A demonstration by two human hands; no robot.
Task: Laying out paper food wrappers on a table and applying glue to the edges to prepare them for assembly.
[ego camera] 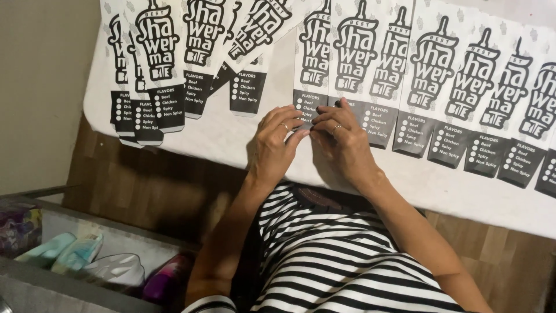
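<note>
**Paper sleeves all over the table**

So we're looking straight down at a table covered with a white cloth (231, 142), and it's basically wallpapered with printed paper sleeves, white with black lettering and a dark band at the bottom end. One bunch is fanned out on the left (168, 64), overlapping at angles. The other lot runs in a neat overlapping row on the right (463, 93), each one tucked partly under its neighbour, all the way to the edge of the shot.

Both hands meet in the middle, right at the start of that row. Our left hand (275, 145) has its fingers bent and close together, tips resting on the dark bottom end of the nearest sleeve (310, 75). Our right hand (341, 142) is just beside it, fingers curled in tight, pinching something small and dark at the fingertips; we can't tell what it is. There's a ring on each hand.

Below the cloth's edge we see wooden floor boards (145, 179), quite dark in the shade. The wall (40, 87) on the left is plain beige. Down in the bottom left corner sits a grey bin (69, 287) with a few pastel-coloured packs and a purple bottle inside. We're wearing a black-and-white striped top (341, 261).
</note>
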